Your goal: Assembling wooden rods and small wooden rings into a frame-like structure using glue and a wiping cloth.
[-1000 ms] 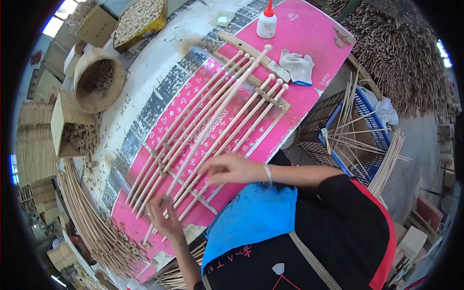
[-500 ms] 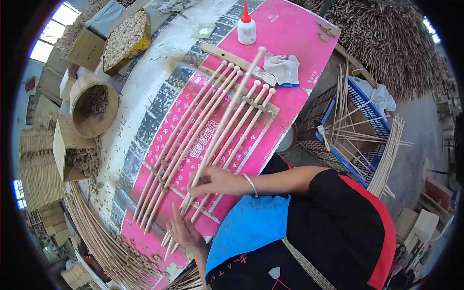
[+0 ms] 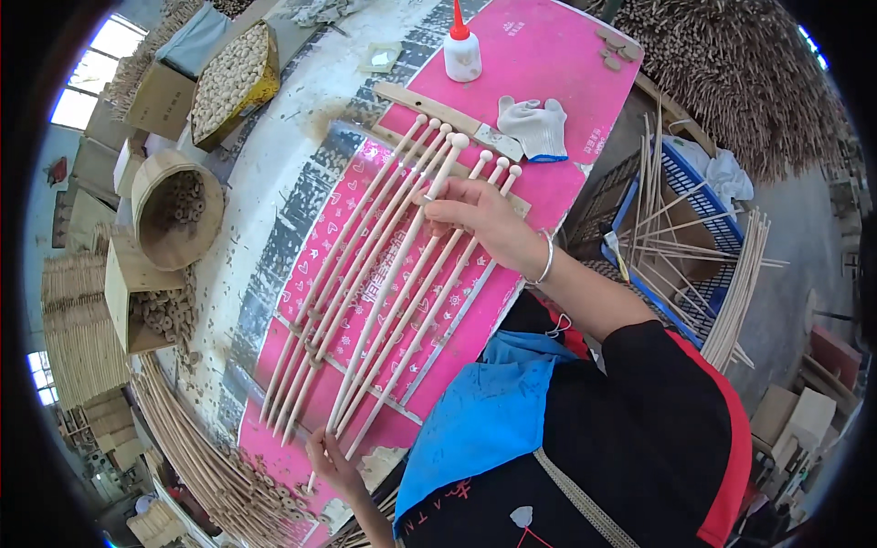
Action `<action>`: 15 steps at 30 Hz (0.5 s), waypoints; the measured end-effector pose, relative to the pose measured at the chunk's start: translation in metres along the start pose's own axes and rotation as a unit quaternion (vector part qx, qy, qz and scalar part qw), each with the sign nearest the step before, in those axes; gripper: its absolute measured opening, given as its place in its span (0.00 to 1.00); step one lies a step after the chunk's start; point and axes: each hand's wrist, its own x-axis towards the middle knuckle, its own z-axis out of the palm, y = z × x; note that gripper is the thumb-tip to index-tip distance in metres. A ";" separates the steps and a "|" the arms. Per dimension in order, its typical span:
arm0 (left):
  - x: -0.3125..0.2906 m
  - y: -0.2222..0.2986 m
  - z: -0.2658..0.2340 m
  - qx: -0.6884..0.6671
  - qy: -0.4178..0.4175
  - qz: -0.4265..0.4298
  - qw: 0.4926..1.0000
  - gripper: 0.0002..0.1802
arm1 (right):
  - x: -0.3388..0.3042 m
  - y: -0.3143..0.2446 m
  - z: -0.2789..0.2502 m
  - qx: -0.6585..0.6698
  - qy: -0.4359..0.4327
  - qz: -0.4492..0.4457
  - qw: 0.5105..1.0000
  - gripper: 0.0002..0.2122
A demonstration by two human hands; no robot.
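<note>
My right hand [image 3: 475,217] is closed around a wooden stick with a round ball tip [image 3: 459,142], gripping it a little below the ball. At the sticks' lower ends, my left hand [image 3: 334,464] pinches a stick, and a thin end pokes out below its fingers. To the left lies a group of ball-tipped sticks [image 3: 375,205], with small wooden rings [image 3: 313,352] around their lower part. More ball-tipped sticks [image 3: 501,164] lie to the right, partly covered by my right hand. All rest over a pink patterned board [image 3: 438,342].
A wooden strip [image 3: 429,105] crosses the board near the balls. Beyond it are a white glue bottle with red tip [image 3: 462,57] and a white glove [image 3: 534,128]. A blue basket of sticks [image 3: 676,228] stands right. Buckets of rings [image 3: 178,210] and a tray of balls [image 3: 236,78] sit left.
My right hand has moved up the stick toward its ball end, and the stick has come down among the others. My left hand has shifted slightly down.
</note>
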 end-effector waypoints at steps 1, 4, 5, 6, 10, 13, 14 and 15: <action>0.000 -0.001 0.000 -0.007 -0.001 -0.012 1.000 0.07 | -0.001 -0.001 -0.002 -0.010 0.001 0.005 1.000 0.12; 0.000 -0.003 0.002 -0.007 0.002 -0.017 1.000 0.07 | -0.003 -0.002 -0.009 -0.062 0.006 -0.002 0.998 0.12; 0.000 -0.003 0.003 0.001 0.006 -0.011 1.000 0.07 | -0.003 -0.002 -0.011 -0.103 0.009 -0.013 0.995 0.11; 0.000 -0.002 0.002 0.001 0.005 -0.011 1.000 0.07 | -0.005 -0.003 -0.012 -0.103 0.010 -0.013 0.995 0.11; 0.001 -0.002 0.003 0.008 0.011 -0.008 1.000 0.07 | -0.012 -0.019 -0.008 -0.029 0.009 0.018 0.999 0.11; 0.002 -0.001 0.004 0.011 0.013 -0.010 1.000 0.07 | -0.008 -0.015 -0.018 -0.019 -0.011 0.027 0.999 0.11; 0.003 0.000 0.004 0.017 0.009 -0.006 1.000 0.06 | -0.007 -0.012 -0.021 -0.035 -0.019 0.021 0.999 0.11; 0.004 0.002 0.005 0.017 0.008 -0.006 1.000 0.06 | -0.008 -0.011 -0.024 -0.035 -0.018 0.021 0.999 0.11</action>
